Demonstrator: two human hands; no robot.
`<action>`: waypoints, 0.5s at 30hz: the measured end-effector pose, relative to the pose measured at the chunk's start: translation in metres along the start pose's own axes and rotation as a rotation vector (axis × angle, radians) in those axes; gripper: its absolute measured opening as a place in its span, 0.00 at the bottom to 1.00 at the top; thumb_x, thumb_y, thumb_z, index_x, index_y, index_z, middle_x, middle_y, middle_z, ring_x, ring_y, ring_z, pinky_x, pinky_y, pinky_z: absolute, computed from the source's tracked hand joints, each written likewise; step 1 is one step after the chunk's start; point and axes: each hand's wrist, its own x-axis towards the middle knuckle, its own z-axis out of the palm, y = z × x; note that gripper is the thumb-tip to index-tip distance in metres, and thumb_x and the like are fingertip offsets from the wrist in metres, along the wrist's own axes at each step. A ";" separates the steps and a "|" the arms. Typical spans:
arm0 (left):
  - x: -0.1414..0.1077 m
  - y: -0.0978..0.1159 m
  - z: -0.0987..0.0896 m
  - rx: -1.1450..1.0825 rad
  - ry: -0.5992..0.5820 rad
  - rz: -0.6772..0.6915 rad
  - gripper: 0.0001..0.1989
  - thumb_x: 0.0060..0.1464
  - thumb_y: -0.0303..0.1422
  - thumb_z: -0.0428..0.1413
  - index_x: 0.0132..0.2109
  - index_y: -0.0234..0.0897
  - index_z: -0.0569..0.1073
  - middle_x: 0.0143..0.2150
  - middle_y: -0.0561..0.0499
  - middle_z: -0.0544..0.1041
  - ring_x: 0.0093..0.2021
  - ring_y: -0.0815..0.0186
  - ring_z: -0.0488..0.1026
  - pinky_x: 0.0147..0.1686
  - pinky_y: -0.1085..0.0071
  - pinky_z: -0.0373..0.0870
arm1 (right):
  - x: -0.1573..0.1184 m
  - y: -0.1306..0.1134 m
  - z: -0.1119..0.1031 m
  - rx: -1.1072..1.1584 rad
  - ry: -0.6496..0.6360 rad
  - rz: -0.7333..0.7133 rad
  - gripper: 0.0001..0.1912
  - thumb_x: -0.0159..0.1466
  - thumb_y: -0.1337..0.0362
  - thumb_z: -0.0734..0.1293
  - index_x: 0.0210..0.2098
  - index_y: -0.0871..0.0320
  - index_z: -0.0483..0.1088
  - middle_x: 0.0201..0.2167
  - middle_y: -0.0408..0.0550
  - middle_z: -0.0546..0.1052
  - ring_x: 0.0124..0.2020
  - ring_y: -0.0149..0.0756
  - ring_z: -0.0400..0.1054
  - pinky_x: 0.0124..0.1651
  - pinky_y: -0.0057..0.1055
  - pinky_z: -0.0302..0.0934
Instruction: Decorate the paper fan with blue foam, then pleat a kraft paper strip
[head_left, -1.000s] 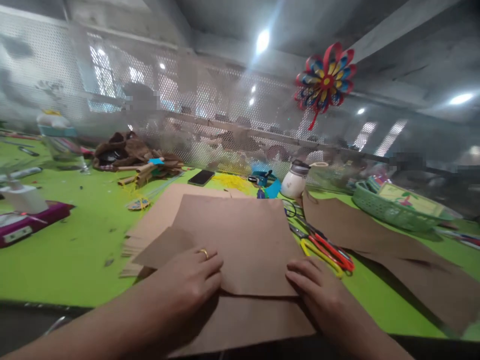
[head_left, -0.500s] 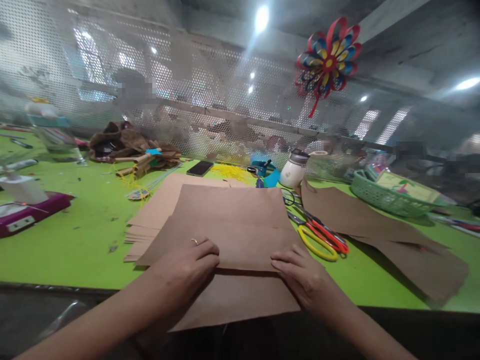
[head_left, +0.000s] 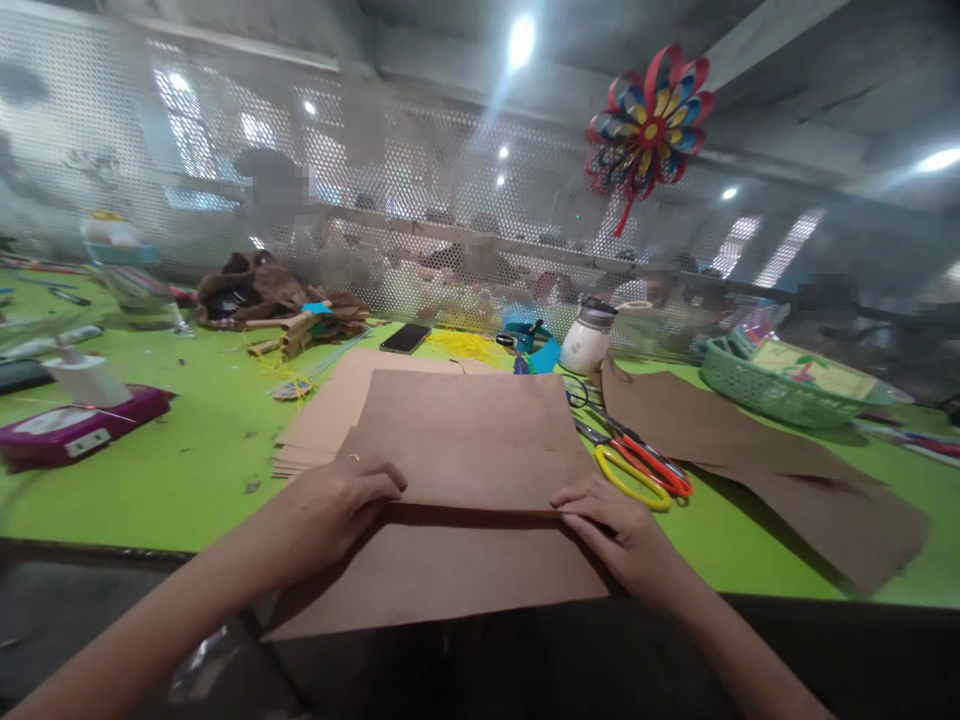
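Evidently, from the head view, the left hand (head_left: 337, 510) and right hand (head_left: 626, 532), well apart, each pinch the near edge of one smooth brown paper sheet (head_left: 469, 435) over the lime-green table (head_left: 202, 490). It looks light, stiffish and easily creased, best gripped near both corners. Beside it lie two pairs: yellow-handled metal scissors (head_left: 603, 457) and red-handled metal scissors (head_left: 646, 462); layers beneath, I can't count.

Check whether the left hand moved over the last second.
Yes: the left hand has shifted left, judged against the black smartphone lying on the green tabletop.
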 end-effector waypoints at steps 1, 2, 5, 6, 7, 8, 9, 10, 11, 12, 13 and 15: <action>-0.004 -0.003 -0.002 -0.003 0.003 -0.017 0.11 0.61 0.28 0.44 0.42 0.40 0.71 0.45 0.51 0.74 0.42 0.66 0.72 0.41 0.73 0.65 | -0.001 0.001 0.001 -0.003 0.003 -0.012 0.07 0.64 0.71 0.62 0.37 0.57 0.72 0.37 0.50 0.77 0.41 0.37 0.69 0.46 0.38 0.63; -0.006 -0.005 -0.003 -0.011 0.011 -0.030 0.11 0.61 0.27 0.44 0.42 0.40 0.71 0.45 0.50 0.74 0.43 0.66 0.72 0.42 0.73 0.65 | -0.002 0.002 0.003 -0.010 0.004 -0.022 0.08 0.64 0.71 0.62 0.38 0.57 0.72 0.38 0.50 0.77 0.41 0.37 0.69 0.47 0.38 0.63; -0.011 -0.005 -0.005 -0.019 0.031 -0.060 0.13 0.60 0.26 0.43 0.43 0.40 0.71 0.47 0.50 0.73 0.45 0.66 0.72 0.45 0.72 0.66 | -0.004 0.004 0.007 -0.042 0.006 -0.023 0.09 0.64 0.73 0.61 0.40 0.57 0.71 0.39 0.50 0.76 0.43 0.37 0.68 0.49 0.39 0.62; -0.012 -0.003 -0.005 -0.015 0.031 -0.064 0.13 0.58 0.25 0.44 0.43 0.40 0.71 0.47 0.50 0.73 0.45 0.65 0.71 0.46 0.72 0.66 | -0.004 0.005 0.008 -0.049 0.005 -0.020 0.09 0.64 0.73 0.61 0.40 0.57 0.71 0.40 0.51 0.76 0.43 0.37 0.68 0.49 0.38 0.62; -0.012 -0.001 -0.006 -0.012 0.029 -0.066 0.13 0.57 0.25 0.44 0.43 0.40 0.72 0.48 0.50 0.72 0.46 0.65 0.71 0.47 0.72 0.65 | -0.004 0.005 0.009 -0.052 0.005 -0.019 0.09 0.64 0.73 0.61 0.39 0.57 0.71 0.39 0.51 0.76 0.43 0.37 0.68 0.48 0.38 0.63; -0.012 0.000 -0.006 -0.013 0.026 -0.065 0.13 0.56 0.25 0.45 0.43 0.40 0.72 0.49 0.50 0.72 0.46 0.65 0.71 0.47 0.71 0.65 | -0.004 0.004 0.010 -0.053 0.006 -0.019 0.09 0.64 0.73 0.61 0.39 0.57 0.71 0.39 0.51 0.76 0.43 0.38 0.68 0.47 0.37 0.63; -0.013 0.000 -0.006 -0.017 0.020 -0.065 0.13 0.55 0.25 0.46 0.43 0.40 0.72 0.49 0.50 0.72 0.46 0.65 0.71 0.48 0.72 0.65 | -0.003 0.004 0.010 -0.052 0.005 -0.017 0.09 0.64 0.73 0.61 0.38 0.57 0.71 0.39 0.51 0.76 0.43 0.38 0.68 0.46 0.36 0.64; -0.013 -0.001 -0.005 -0.025 0.017 -0.064 0.13 0.55 0.26 0.47 0.43 0.40 0.72 0.50 0.50 0.72 0.46 0.65 0.71 0.48 0.72 0.66 | -0.003 0.004 0.011 -0.050 0.007 -0.016 0.09 0.64 0.73 0.60 0.38 0.57 0.71 0.38 0.51 0.76 0.42 0.38 0.68 0.45 0.36 0.64; -0.014 -0.002 -0.004 -0.034 0.019 -0.064 0.12 0.55 0.26 0.47 0.42 0.40 0.72 0.49 0.50 0.72 0.46 0.65 0.71 0.48 0.72 0.66 | -0.003 0.004 0.011 -0.050 0.010 -0.012 0.09 0.64 0.73 0.61 0.38 0.57 0.71 0.38 0.51 0.76 0.42 0.38 0.68 0.45 0.35 0.64; -0.014 -0.004 -0.003 -0.043 0.023 -0.065 0.12 0.55 0.27 0.47 0.42 0.40 0.72 0.49 0.50 0.72 0.46 0.65 0.71 0.47 0.72 0.66 | -0.002 0.004 0.011 -0.049 0.011 -0.007 0.09 0.64 0.73 0.61 0.37 0.57 0.72 0.38 0.51 0.76 0.42 0.38 0.69 0.45 0.35 0.65; -0.014 -0.006 -0.003 -0.052 0.030 -0.068 0.11 0.56 0.27 0.47 0.42 0.39 0.72 0.48 0.50 0.73 0.46 0.65 0.72 0.47 0.73 0.66 | -0.002 0.004 0.011 -0.047 0.015 -0.002 0.09 0.64 0.73 0.61 0.37 0.57 0.72 0.38 0.51 0.76 0.42 0.38 0.69 0.44 0.35 0.65; -0.012 -0.006 -0.008 -0.063 0.025 -0.067 0.11 0.56 0.27 0.46 0.41 0.38 0.72 0.47 0.49 0.74 0.46 0.65 0.72 0.47 0.73 0.67 | -0.003 0.005 0.011 -0.048 0.020 0.010 0.09 0.63 0.72 0.61 0.38 0.57 0.72 0.38 0.51 0.76 0.42 0.38 0.69 0.45 0.35 0.65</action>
